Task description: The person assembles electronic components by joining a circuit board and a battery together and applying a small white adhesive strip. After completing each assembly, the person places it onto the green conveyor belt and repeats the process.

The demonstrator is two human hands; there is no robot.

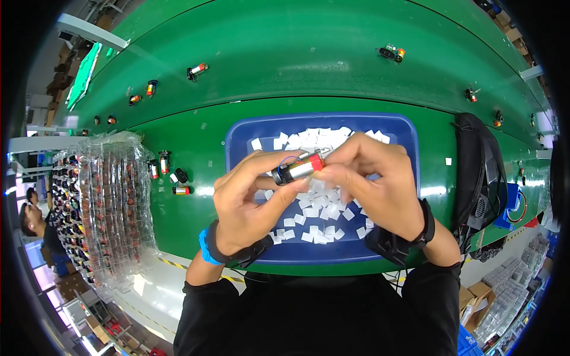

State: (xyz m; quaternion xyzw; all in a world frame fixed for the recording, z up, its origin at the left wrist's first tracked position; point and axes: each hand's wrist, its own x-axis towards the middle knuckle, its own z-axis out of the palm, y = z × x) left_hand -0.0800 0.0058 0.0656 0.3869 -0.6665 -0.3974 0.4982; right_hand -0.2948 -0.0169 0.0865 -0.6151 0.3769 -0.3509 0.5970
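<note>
A: Where is the motor unit (301, 168)?

B: Up in both hands, above the blue bin (237, 132), tilted so its red end sits to the right and a little higher.

A: How is it gripped?

B: The left hand (249, 190) has its fingers and thumb clamped on the dark end and body. The right hand (377, 181) pinches the red end between thumb and forefinger; whether a white piece is caught there too, I can't tell.

A: How much room around the bin?

B: Its near rim runs close to the front edge of the green bench (436, 133). On the left, a strip of bench reaches to the wrapped stack of trays (110, 207), with loose motor units (164, 161) in it. On the right, a narrower strip, holding one white square (448, 161), ends at the black bag (475, 160).

A: And inside the bin?

B: White pieces (323, 204) lie scattered, beneath the hands.
</note>
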